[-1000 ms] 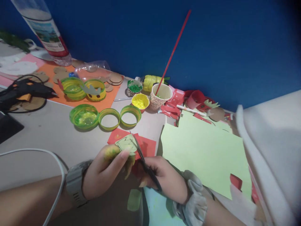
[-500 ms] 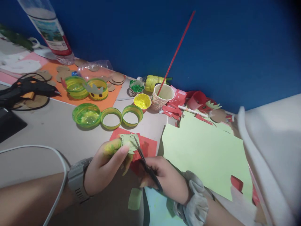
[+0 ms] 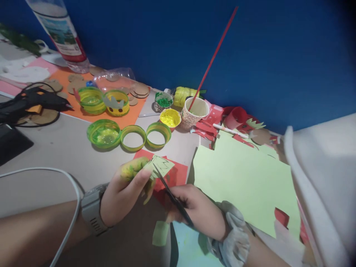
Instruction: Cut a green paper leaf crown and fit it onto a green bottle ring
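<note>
My left hand (image 3: 128, 189), with yellow and green paint on its fingers, pinches a small piece of light green paper (image 3: 164, 165) marked with dark zigzag lines. Black scissors (image 3: 176, 202) are in my right hand (image 3: 197, 211), their blades pointing up and left against the paper near my left thumb. Part of my right hand's fingers is in shadow below the scissors. Red paper (image 3: 179, 173) lies on the table beneath the held piece. A small green scrap (image 3: 160, 233) lies below, between my wrists.
Green-yellow rings (image 3: 132, 138) and a ring with a grey paper crown (image 3: 116, 104) stand behind my left hand. Further back are a yellow paint cup (image 3: 170, 118), a paper cup (image 3: 194, 111) with a red stick, and a bottle (image 3: 63, 40). A large green sheet (image 3: 244, 181) lies right; a glue gun (image 3: 36, 102), left.
The small green paper has turned in my left hand, so its marked corner now points up and right. The scissor blades now lie nearer my left thumb. The view has shifted slightly.
</note>
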### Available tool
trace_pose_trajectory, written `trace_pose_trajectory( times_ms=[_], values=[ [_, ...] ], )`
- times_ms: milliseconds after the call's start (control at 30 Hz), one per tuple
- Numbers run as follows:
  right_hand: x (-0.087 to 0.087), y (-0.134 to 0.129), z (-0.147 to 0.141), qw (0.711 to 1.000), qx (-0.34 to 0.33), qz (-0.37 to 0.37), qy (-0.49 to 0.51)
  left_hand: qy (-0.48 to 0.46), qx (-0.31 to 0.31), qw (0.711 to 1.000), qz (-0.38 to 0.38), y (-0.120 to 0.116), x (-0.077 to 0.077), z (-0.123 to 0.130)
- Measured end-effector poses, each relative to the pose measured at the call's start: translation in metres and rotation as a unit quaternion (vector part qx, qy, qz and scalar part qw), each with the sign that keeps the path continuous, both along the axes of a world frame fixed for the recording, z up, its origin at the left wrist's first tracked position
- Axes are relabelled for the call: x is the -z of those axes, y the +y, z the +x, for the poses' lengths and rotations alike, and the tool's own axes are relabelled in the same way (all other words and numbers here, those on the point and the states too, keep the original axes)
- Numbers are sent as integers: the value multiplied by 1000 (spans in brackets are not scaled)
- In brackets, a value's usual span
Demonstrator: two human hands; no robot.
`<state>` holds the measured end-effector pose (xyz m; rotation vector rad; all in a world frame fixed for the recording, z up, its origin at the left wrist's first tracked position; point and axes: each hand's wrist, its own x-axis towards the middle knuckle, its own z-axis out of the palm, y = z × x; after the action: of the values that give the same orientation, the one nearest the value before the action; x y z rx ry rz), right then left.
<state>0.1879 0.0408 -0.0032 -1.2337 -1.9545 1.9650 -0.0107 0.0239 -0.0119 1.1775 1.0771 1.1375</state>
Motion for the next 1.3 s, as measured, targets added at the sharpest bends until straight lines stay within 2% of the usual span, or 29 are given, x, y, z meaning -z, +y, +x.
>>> trace_pose_trajectory(
  times_ms=[167,333,633,1033,1300],
  values=[
    [3,-1,2,999,10,-18,24,-22,24,999,-2,-1,3,-1],
    [7,-2,2,998,25,-29,43,19,74,997,9,0,-5,1],
    [6,-1,3,998,19,-30,46,8,61,998,1,-1,-2,1],
    [5,0,2,999,14,-27,39,8,47,998,43,-1,-2,0],
    [6,-1,3,999,10,-32,39,-1,46,998,43,2,-4,1]
  ],
)
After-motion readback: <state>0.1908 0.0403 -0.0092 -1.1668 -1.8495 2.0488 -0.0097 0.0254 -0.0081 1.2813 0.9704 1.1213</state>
